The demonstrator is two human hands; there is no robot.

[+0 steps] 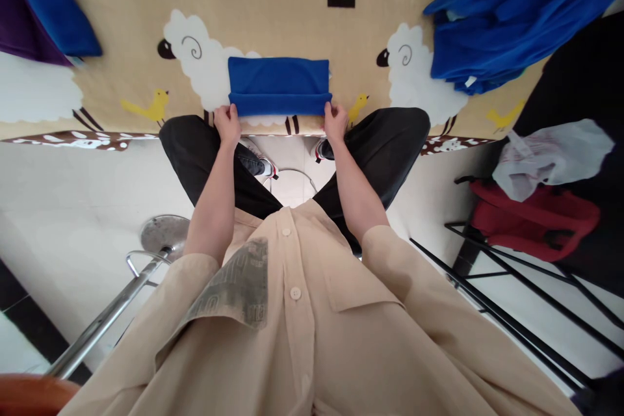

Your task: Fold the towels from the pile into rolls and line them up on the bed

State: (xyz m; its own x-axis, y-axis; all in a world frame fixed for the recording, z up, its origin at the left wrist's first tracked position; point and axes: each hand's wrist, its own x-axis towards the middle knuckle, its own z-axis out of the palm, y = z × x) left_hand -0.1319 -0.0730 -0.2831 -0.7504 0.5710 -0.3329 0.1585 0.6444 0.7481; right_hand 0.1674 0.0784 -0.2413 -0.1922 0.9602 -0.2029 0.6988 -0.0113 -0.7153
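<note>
A blue cloth (279, 78), folded into a flat rectangle, lies on the patterned tablecloth (287, 19) in front of me. Its near edge is turned up into a narrow band. At the band's left end my left hand (227, 123) pinches the corner between thumb and fingers. My right hand (336, 120) pinches the opposite end in the same way. The two hands are level with each other, close to the table's near edge, and the cloth is stretched straight between them.
A heap of blue cloths (507, 19) lies at the right of the table. Blue cloth (63, 6) and purple cloth (24, 26) lie at the far left. To my right, a white plastic bag (550, 156) rests on a red bag (536, 218). A metal stool base (166, 234) stands on the left floor.
</note>
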